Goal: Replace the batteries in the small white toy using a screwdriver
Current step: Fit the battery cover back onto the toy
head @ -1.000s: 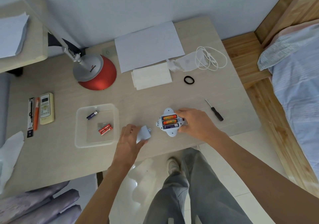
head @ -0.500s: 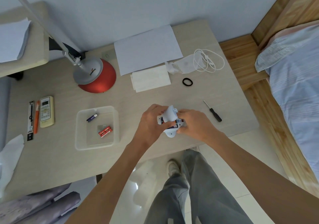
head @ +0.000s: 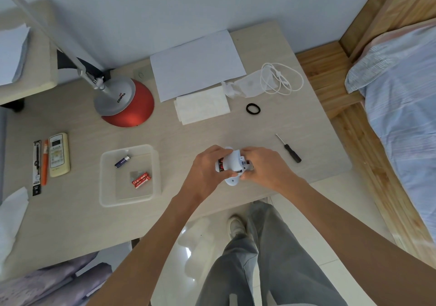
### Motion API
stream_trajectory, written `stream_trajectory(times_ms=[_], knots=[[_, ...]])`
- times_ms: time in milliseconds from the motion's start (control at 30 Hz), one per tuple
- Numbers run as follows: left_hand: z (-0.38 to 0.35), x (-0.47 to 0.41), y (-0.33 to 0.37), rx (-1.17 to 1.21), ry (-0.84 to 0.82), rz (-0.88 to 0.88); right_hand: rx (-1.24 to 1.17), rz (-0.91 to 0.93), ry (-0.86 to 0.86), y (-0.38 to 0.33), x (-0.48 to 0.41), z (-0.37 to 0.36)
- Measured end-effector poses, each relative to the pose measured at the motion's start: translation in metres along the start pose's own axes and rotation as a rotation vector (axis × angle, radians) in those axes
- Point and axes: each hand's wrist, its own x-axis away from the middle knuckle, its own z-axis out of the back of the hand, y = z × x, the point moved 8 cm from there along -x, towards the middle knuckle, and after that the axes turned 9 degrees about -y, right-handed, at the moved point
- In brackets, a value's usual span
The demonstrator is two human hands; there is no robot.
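- Light: soft, even and daylight-like; moderately bright, cool tint.
- Shadows: faint and diffuse on the desk [head: 188, 135].
- Glare: pale reflections on the glossy floor tiles [head: 188, 249].
- Distortion: wide-angle bowing; desk edges splay outward.
- Focus: centre sharp, corners slightly soft.

There is a single view, from a camera on the person's head, looking steeply down and slightly forward towards the wall [head: 188, 3] across the top of the frame. It is wide-angle, so straight edges bow near the borders. The table [head: 212, 135] fills the middle at arm's reach. The left hand [head: 207, 166] and right hand [head: 266, 166] meet at the centre on the small white toy [head: 232, 181]. The person's trousers [head: 259, 258] run off the bottom edge, and a bed [head: 405, 93] crowds the right edge.
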Motion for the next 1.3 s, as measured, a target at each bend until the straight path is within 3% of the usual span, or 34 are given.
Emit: stream_trajectory(times_ms=[467, 833, 1067, 1300], knots=[[-0.002, 0.004, -0.025, -0.101, -0.005, 0.047, -0.048, 0.006, -0.057, 0.000, -0.006, -0.007], [-0.005, 0.001, -0.023, -0.054, -0.024, 0.238, -0.123, -0.060, -0.078, 0.000, -0.006, -0.005], [-0.004, -0.002, -0.017, -0.099, -0.067, 0.341, -0.140, -0.031, -0.181, -0.003, -0.010, -0.005], [-0.007, 0.004, -0.012, -0.131, -0.035, 0.346, -0.361, -0.036, -0.272, -0.003, -0.013, -0.006]])
